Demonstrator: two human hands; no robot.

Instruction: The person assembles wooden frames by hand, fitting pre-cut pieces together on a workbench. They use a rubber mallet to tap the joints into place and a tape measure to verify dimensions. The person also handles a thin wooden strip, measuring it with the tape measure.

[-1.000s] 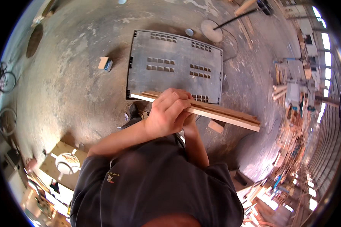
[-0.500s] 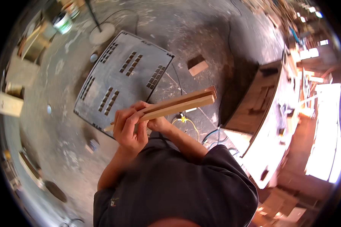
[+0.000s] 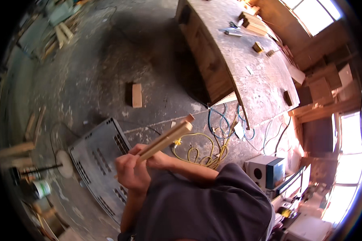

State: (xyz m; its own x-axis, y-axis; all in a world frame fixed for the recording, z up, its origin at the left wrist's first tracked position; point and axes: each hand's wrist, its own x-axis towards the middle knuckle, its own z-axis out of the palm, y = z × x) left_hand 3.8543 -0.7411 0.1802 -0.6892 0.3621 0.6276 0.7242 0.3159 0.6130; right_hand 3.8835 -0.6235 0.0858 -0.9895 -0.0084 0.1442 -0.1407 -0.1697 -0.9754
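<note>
The left hand [image 3: 132,173] and right hand [image 3: 159,160] both clasp a bundle of wooden strips [image 3: 167,138], angled upward clear of the grey plastic crate [image 3: 95,160], apparently for carrying

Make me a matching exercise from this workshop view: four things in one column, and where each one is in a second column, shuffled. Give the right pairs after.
Things:
1. wooden strips
2. yellow cable
3. small wooden block
4. grey plastic panel

Places:
A. lying alone on the bare concrete floor
B. coiled on the floor below the workbench corner
C. flat on the floor behind the left hand
D. held in both hands, with the right hand

Pairs: 1-D, 2-B, 3-A, 4-C
</note>
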